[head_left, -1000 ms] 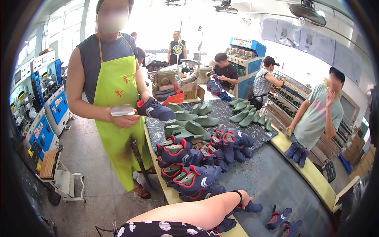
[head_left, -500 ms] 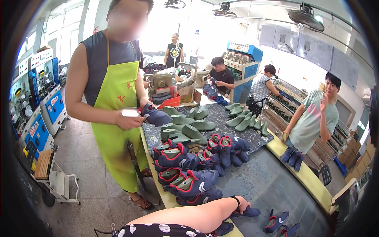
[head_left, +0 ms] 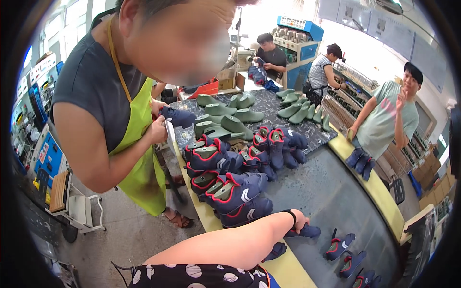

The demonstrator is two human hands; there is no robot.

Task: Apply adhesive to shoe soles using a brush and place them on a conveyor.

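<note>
Black dotted sleeve (head_left: 209, 277) nearest, then a bare forearm (head_left: 225, 242) and a dark wristband (head_left: 292, 218), leading to the left hand (head_left: 301, 222). Fingers bent down over the heel end of a navy shoe (head_left: 311, 232), toe pointing right, on the grey table (head_left: 317, 201); grip partly hidden underneath, so no telling whether closed round it or merely resting. Right hand out of view. Probably light, with a soft, hardly slippery fabric upper, and stiffer throughout if filled like the neighbours; best taken round the heel or the middle, not by the pliable collar. Near it, to the right, a row of navy shoes (head_left: 339, 246), green forms visible inside. Farther along, a red-trimmed pile of shoes (head_left: 235, 192), then bare green foot forms (head_left: 221, 110) on a dark patterned cover (head_left: 271, 127). Left of these, a co-worker in a lime apron (head_left: 144, 182), holding another navy shoe (head_left: 179, 117). Farthest, a blue machine (head_left: 310, 30).
</note>
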